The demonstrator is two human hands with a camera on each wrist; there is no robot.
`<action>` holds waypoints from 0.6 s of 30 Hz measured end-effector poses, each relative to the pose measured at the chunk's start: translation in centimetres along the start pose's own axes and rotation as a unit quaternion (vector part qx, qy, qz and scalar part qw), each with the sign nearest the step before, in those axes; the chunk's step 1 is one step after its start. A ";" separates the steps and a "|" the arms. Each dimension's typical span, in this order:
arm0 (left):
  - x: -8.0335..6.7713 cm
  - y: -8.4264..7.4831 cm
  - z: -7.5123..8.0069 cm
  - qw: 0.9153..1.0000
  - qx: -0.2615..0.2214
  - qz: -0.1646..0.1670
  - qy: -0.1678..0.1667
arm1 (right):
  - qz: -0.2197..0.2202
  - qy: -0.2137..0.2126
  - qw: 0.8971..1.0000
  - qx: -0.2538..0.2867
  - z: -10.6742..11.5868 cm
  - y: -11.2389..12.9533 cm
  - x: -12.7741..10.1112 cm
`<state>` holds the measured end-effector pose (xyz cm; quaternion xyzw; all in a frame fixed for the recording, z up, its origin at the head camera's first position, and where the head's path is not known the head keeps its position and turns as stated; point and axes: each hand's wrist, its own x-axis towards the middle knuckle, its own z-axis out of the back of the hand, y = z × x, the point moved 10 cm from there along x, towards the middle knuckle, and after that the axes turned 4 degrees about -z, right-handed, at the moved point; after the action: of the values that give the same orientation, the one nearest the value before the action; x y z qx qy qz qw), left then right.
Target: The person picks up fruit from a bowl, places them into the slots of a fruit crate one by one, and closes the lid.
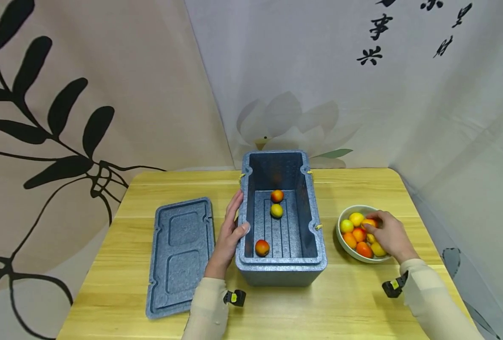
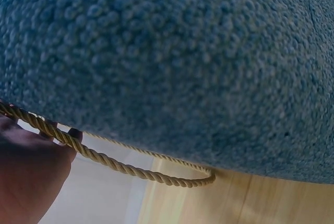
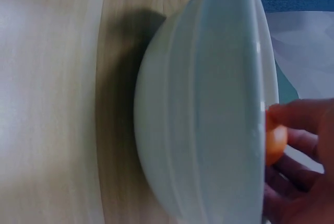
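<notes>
My left hand [image 1: 228, 236] lies along the outer left wall of a blue-grey foam box [image 1: 281, 261], fingers fairly straight, thumb at the rim. A twisted gold rope handle [image 2: 130, 171] passes by that hand in the left wrist view. Inside the box are a yellow lemon-like fruit [image 1: 276, 211] and two red-orange fruits, one at the back [image 1: 277, 196] and one near the front [image 1: 262, 248]. On the right, my right hand [image 1: 389, 236] reaches into a pale bowl [image 3: 209, 104] of fruit and pinches a small orange fruit [image 3: 275, 143] between thumb and fingers.
The box's foam lid [image 1: 181, 255] lies flat on the wooden table [image 1: 285, 311], left of the box. Several yellow, orange and red fruits [image 1: 359, 234] fill the bowl. Behind the table hangs a printed cloth [image 1: 298, 71].
</notes>
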<state>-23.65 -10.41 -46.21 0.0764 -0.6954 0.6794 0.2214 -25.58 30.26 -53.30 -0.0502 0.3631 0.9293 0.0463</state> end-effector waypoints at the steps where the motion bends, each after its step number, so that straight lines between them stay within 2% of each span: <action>1: 0.0 0.0 0.0 1.000 0.000 -0.001 0.000 | 0.001 -0.005 1.000 0.005 0.2 0.0 0.0; 8: 0.1 -0.1 0.0 1.000 0.002 -0.001 0.001 | 0.012 -0.033 0.999 0.028 1.0 0.7 -0.1; 18: 0.1 -0.2 0.0 1.000 -0.009 0.007 -0.004 | 0.034 -0.043 0.995 0.081 2.3 3.4 0.3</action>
<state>-23.62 -10.45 -45.99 0.0723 -0.7032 0.6740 0.2144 -26.48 29.34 -49.35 0.0064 0.4365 0.8990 0.0342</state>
